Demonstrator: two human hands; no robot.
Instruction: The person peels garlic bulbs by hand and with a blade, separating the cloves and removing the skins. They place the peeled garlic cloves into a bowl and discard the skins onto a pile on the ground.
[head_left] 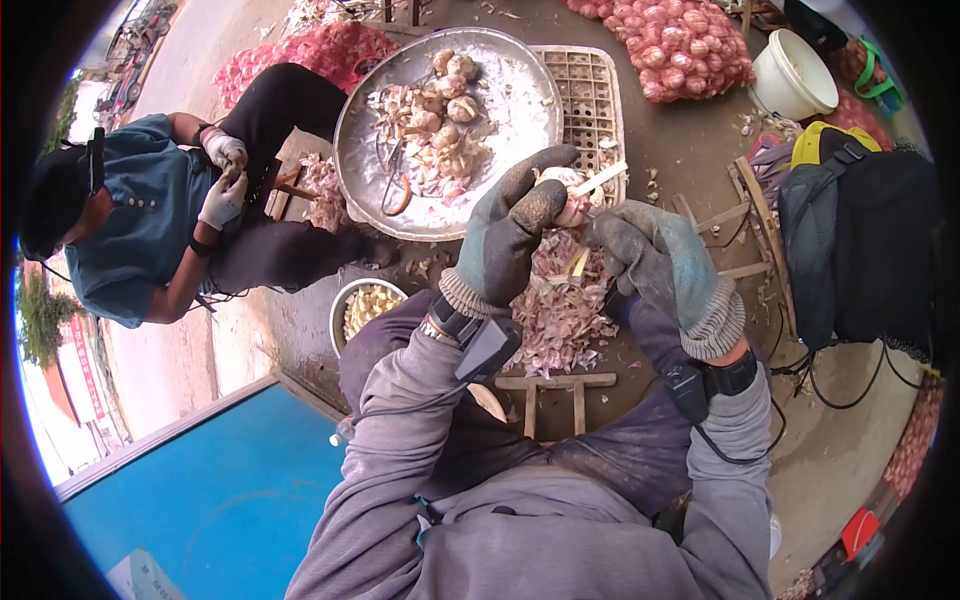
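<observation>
My left hand (508,235), in a grey and teal work glove, is closed around a garlic bulb (572,209) with a pale cut stem sticking out to the upper right. Close against the bulb's right side is my right hand (655,262), gloved alike, its fingers pinched together. Whatever it grips is hidden by the fingers. Below both hands lies a heap of garlic skins (562,310). Beyond them, a round metal tray (520,105) bears whole garlic bulbs (460,108), loose skins and a tool with a curved handle (400,197).
A bowl (336,312) of peeled cloves stands left of my knee. At left sits a person (135,215) in white gloves. Red net sacks of garlic (680,50), a white bucket (795,75), a plastic crate (585,85), a backpack (860,240) and a blue panel (220,500) surround me.
</observation>
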